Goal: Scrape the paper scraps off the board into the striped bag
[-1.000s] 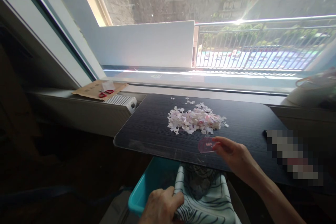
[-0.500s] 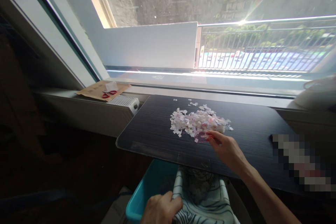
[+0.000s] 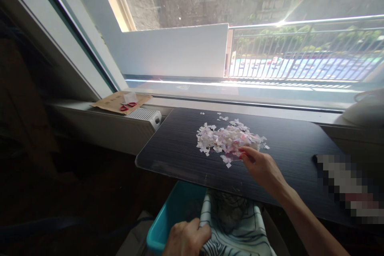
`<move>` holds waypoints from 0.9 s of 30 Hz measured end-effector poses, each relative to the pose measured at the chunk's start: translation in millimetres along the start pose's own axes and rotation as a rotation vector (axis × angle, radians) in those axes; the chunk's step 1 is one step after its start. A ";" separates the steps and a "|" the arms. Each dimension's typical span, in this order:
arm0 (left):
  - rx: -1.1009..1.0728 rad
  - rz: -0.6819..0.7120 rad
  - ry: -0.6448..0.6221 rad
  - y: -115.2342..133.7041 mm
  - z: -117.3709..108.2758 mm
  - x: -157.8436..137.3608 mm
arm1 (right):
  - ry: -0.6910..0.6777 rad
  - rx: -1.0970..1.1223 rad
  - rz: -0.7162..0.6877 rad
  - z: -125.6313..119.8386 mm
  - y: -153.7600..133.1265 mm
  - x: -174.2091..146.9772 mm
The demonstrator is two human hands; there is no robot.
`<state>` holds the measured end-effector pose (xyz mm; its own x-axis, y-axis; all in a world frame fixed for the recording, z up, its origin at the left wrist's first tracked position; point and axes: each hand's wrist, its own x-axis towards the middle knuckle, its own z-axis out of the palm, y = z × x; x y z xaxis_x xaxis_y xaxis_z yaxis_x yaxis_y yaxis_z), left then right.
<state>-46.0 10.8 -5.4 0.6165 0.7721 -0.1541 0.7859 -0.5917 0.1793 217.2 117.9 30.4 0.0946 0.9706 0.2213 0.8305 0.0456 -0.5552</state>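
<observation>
On the dark tabletop [image 3: 168,144] lies a loose heap of small white and pinkish paper pieces [image 3: 222,138]. The thumb and fingers of my right hand [image 3: 259,166] pinch a thin, see-through pink sheet [image 3: 231,155] at the heap's near edge. A few paper bits lie around the sheet. Below the table edge, my left hand [image 3: 187,237] is closed on the edge of a white cloth with dark stripes [image 3: 237,240]. The cloth sags between two raised sides, with something dark and crumpled in its hollow. Its lower part is out of view.
A teal tub [image 3: 163,218] stands left of the cloth, partly under the table. Red-handled scissors [image 3: 128,106] and a small clear box [image 3: 131,97] lie on a brown paper envelope [image 3: 111,102] on the sill. A blurred-out object [image 3: 348,184] lies at the table's right.
The view has shifted slightly. My right hand has moved the pink sheet a little into the heap, and some paper bits beside it have shifted toward me. My left hand keeps its place.
</observation>
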 end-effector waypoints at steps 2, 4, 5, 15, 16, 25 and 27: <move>0.011 -0.013 -0.001 0.0 2.5 0.0 | 0.008 0.004 0.006 -2.9 0.4 -3.6; 0.012 -0.019 0.006 0.4 3.3 0.5 | 0.011 0.025 -0.003 -2.3 -1.7 -3.9; 0.008 -0.016 0.010 0.7 3.0 0.7 | 0.005 0.040 -0.008 -1.0 -3.2 -3.4; -0.056 -0.003 0.020 1.3 2.3 -1.2 | -0.027 0.081 0.042 -5.9 7.8 -10.3; -0.055 -0.006 0.015 1.0 2.6 -0.9 | -0.011 0.057 0.063 -8.8 9.5 -11.7; -0.032 -0.007 0.002 3.5 3.0 4.2 | -0.071 0.097 -0.060 -3.5 -8.1 -11.9; -0.038 -0.005 0.006 3.5 4.6 3.2 | -0.026 0.063 -0.059 -0.7 -10.5 -8.1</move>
<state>-41.1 10.0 -9.8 0.6125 0.7763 -0.1487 0.7863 -0.5791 0.2155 208.1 109.4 35.0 0.0317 0.9715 0.2348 0.7980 0.1169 -0.5913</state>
